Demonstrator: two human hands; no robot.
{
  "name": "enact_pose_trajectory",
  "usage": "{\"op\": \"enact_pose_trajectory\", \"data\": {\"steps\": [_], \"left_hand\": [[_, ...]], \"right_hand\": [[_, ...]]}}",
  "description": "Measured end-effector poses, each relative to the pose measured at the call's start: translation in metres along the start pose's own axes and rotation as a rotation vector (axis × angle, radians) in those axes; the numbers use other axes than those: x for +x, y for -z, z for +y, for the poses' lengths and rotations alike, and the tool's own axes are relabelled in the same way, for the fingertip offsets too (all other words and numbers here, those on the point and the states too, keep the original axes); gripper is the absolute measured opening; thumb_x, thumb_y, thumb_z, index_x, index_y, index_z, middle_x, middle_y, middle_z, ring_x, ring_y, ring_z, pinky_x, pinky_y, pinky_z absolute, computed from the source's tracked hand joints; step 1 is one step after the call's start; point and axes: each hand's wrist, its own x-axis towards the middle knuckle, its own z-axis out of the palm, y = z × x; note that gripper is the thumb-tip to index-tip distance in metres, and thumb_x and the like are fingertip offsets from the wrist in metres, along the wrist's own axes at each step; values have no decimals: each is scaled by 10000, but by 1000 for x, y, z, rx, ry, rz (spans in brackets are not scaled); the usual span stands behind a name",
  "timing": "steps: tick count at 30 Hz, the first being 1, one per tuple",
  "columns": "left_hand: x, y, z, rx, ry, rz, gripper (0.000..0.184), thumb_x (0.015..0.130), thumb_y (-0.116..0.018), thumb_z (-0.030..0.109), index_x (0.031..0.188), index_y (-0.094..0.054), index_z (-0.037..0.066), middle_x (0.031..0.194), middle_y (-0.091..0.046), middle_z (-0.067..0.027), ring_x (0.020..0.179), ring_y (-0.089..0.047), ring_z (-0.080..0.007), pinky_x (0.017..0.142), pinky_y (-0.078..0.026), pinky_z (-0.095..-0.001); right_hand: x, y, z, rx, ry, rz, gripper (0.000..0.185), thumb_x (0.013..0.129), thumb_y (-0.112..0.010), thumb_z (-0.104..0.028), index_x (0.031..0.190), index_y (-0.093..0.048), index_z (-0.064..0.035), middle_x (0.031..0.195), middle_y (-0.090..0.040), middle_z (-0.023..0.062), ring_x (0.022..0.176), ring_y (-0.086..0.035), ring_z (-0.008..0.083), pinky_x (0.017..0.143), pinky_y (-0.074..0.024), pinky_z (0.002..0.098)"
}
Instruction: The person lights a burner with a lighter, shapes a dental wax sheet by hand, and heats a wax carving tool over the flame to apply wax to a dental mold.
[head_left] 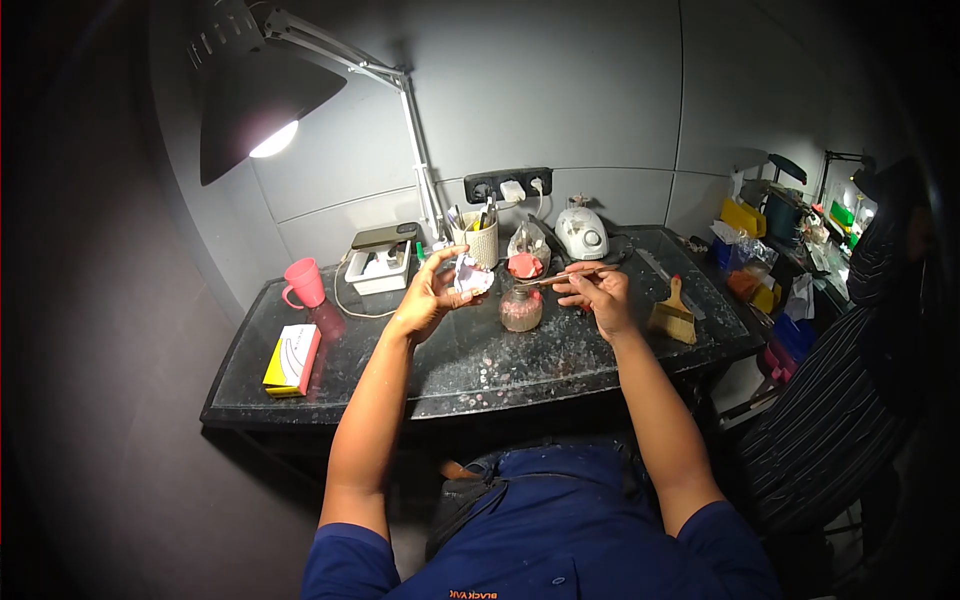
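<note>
My left hand (430, 297) is closed round a pale dental cast (473, 276), fingers above and thumb below, holding it above the bench. My right hand (597, 295) pinches a thin wax-carving tool (560, 278) whose tip points left, towards the cast. The tip lies over a small glass jar (520, 310) with pinkish contents, which stands on the bench between my hands. I cannot tell whether tool and jar touch. Behind the jar is a pink lump (525, 265) by a clear bag.
The black bench (440, 375) holds a pink mug (305, 283), a yellow-and-white box (292, 360), a white tray (380, 272), a pen holder (478, 240), a white machine (581, 232) and a brush (675, 315). A lamp (265, 110) hangs upper left. A person in striped clothing (820, 420) is at right.
</note>
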Motion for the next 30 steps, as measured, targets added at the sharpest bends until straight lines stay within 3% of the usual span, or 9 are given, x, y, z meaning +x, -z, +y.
{"op": "enact_pose_trajectory", "data": {"steps": [5,7,11,19,21,30], "left_hand": [[-2,-1,2,-18,39,11,753,795,-668,-181,1437,-406,112,1306,-537,-207,1126,-637,-326,919,-589,-437],[-1,0,1,-4,47,7,764,801,-720,-112,1447,-394,133,1307,-556,-205,1118,-640,-317,931,-572,-454],[-1,-1,1,5,27,12,745,804,-707,-122,1439,-410,131,1295,-558,-203,1118,-638,-324,940,-569,-456],[-1,-1,2,-2,52,12,733,815,-711,-103,1441,-406,127,1297,-562,-206,1119,-639,-323,938,-567,-459],[-1,-1,2,-4,40,30,733,810,-650,-179,1438,-402,109,1294,-565,-211,1117,-647,-317,918,-587,-434],[-1,-1,3,15,39,14,712,819,-672,-146,1433,-413,106,1248,-599,-199,1082,-653,-300,908,-581,-432]], "right_hand": [[-1,-1,-5,12,20,27,174,942,-632,-60,1051,-650,75,963,-709,205,864,-740,280,676,-642,349],[-1,2,-6,86,8,116,179,944,-640,-80,1040,-651,70,967,-709,203,861,-740,285,686,-643,353],[3,6,-1,116,18,213,199,945,-661,-113,1044,-652,59,981,-706,197,886,-737,285,701,-642,352],[4,4,1,24,-72,230,247,946,-671,-130,1061,-633,85,987,-705,192,887,-737,273,693,-637,343],[4,4,2,18,-90,231,258,945,-675,-134,1061,-631,92,988,-705,193,885,-737,272,691,-636,341],[4,4,1,-15,-138,246,274,936,-686,-135,1057,-636,105,963,-703,202,876,-736,271,679,-636,340]]}}
